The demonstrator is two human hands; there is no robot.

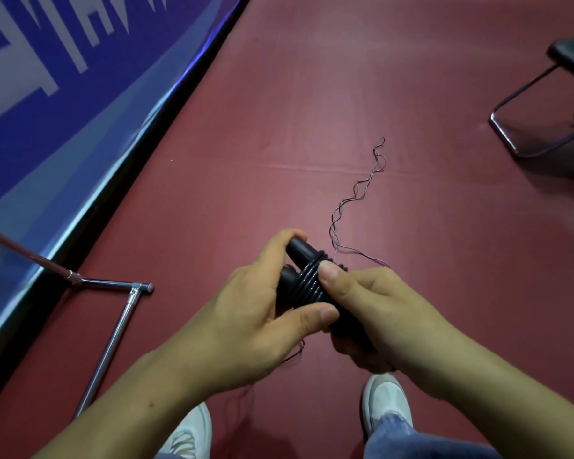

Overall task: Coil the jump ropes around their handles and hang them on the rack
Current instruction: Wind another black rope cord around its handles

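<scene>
Two black jump rope handles (300, 253) lie side by side in my hands at mid-frame. Several turns of thin black rope (307, 282) wrap round both of them. My left hand (256, 309) grips the handles from the left, thumb across the front and fingers over the top end. My right hand (375, 313) holds them from the right, its thumb pressing on the coils. The loose rope tail (357, 190) trails away twisted over the red floor. A chrome rack's foot (113, 332) stands at the lower left.
A blue and white banner wall (63, 94) runs along the left with a black base strip. A black chair with a metal frame (544, 104) stands at the upper right. My white shoes (386, 402) are below the hands on the red floor.
</scene>
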